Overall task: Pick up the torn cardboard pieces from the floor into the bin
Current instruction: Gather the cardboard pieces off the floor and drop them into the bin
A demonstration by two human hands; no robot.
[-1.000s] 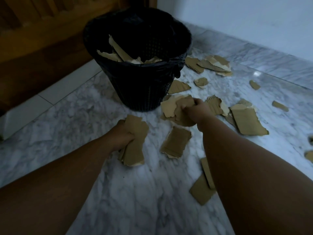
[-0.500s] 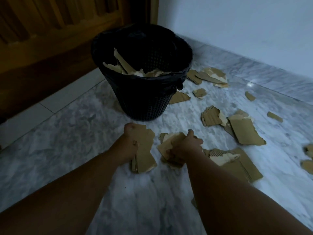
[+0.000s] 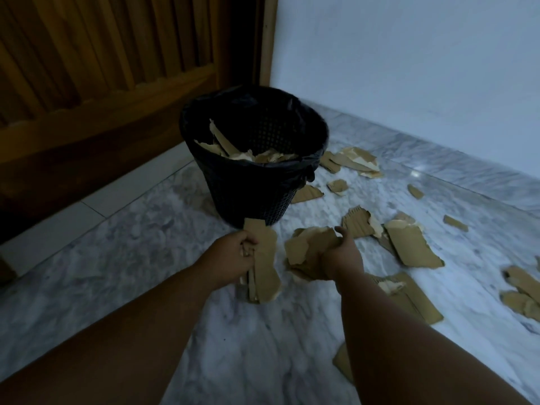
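Note:
A black mesh bin (image 3: 248, 197) lined with a black bag stands on the marble floor, with several torn cardboard pieces inside it (image 3: 233, 150). My left hand (image 3: 230, 255) grips a stack of long cardboard strips (image 3: 264, 264) just in front of the bin. My right hand (image 3: 342, 255) is closed on a bundle of torn cardboard pieces (image 3: 306, 249) to the right of the strips. Both bundles are held above the floor, below the bin's rim.
Several loose cardboard pieces lie right of the bin: a large one (image 3: 412, 247), a corrugated one (image 3: 358, 225), a cluster behind the bin (image 3: 350, 162), more at the right edge (image 3: 520, 287). A wooden door (image 3: 102, 83) and white wall (image 3: 409, 68) form the corner.
Both hands have lifted their cardboard bundles off the floor and drawn back toward me. The view has tilted up and the bin now sits farther away.

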